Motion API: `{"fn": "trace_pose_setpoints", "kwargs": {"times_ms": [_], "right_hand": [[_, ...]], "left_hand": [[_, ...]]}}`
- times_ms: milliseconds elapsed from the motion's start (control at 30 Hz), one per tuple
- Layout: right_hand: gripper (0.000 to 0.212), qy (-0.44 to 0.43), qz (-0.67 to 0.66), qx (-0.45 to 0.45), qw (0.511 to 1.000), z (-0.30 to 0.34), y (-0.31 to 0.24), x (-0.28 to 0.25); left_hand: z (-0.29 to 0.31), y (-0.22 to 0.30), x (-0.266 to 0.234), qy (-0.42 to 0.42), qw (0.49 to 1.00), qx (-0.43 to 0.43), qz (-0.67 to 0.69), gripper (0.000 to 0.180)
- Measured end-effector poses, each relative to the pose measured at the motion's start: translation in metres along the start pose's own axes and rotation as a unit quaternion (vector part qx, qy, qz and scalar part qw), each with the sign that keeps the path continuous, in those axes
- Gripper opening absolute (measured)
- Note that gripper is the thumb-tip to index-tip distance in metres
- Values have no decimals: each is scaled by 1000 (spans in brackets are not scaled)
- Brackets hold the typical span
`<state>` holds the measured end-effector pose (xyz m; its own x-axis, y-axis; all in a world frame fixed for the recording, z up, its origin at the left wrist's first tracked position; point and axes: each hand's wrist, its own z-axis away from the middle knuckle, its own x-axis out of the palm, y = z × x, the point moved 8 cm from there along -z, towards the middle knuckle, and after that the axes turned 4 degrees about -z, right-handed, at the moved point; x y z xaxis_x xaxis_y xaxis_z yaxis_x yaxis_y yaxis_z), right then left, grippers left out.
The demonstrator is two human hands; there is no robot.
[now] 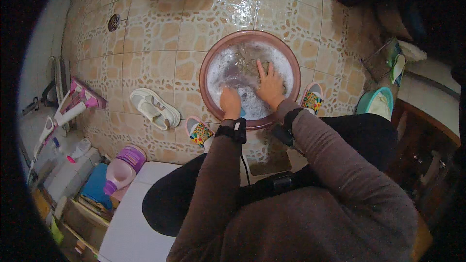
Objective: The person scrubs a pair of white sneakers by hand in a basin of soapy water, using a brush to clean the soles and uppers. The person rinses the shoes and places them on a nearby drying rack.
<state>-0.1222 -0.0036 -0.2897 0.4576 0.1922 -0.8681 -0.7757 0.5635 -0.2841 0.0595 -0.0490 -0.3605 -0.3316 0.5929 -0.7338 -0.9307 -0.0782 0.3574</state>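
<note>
A: Report the position of the left hand (230, 103).
B: Inside the near left part of a round reddish-brown basin (203, 80) on the tiled floor (154, 65). The fingers are curled in; I cannot tell whether they grip anything. A small blue piece (242, 112) shows just to the right of the hand, its kind unclear.

A: And the right hand (270, 85)?
B: Open, fingers spread and pointing to the far side, in the right half of the basin. It lies over or against a soaked brownish item (249, 66); exact contact is unclear.

A: Location and condition of that item?
B: In the far middle of the basin, partly under water. White suds (217, 70) lie around it. Its outline is too blurred to identify.

A: Items on the floor nearby?
B: A pale shoe (154, 109) to the left, apart from the basin. A colourful slipper is worn on each foot: the left slipper (200, 132) near the basin's left side, the right slipper (313, 98) just beside its right side. A round drain (114, 22) is at far left.

A: Outer areas?
B: A purple-capped bottle (120, 173) at near left; a teal tub (376, 102) well to the right.
</note>
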Motion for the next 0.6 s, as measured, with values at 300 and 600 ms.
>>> {"fn": "trace_pose_setpoints", "kwargs": {"times_ms": [300, 600], "right_hand": [[84, 50, 73, -31, 996, -11, 9, 11], [94, 42, -124, -17, 991, -19, 14, -29]], "left_hand": [[-2, -6, 2, 63, 996, 58, -19, 19], [14, -10, 3, 35, 992, -63, 106, 32]]}}
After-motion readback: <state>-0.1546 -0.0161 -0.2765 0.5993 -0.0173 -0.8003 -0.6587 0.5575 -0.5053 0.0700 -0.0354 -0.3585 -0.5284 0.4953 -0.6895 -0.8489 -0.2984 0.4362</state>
